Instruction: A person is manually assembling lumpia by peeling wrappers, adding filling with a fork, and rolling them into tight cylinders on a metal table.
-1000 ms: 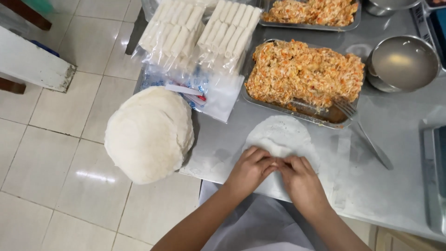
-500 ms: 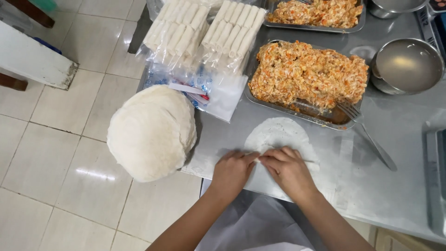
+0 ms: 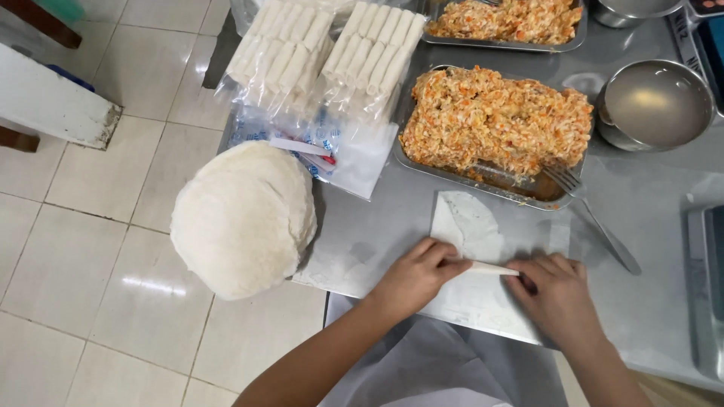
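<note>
Both hands on the wrapper [image 3: 469,226]: left hand [image 3: 415,275] and right hand [image 3: 556,295] pinch its rolled edge between them, on the desk [image 3: 648,226].

We see a thin white wrapper [image 3: 469,226], partly rolled: its near edge forms a slim, tight roll [image 3: 490,267] lying crosswise between our left hand [image 3: 416,276] and right hand [image 3: 556,295], fingertips pressing on it. The unrolled part lies flat, stretching away beyond our fingers.
</note>
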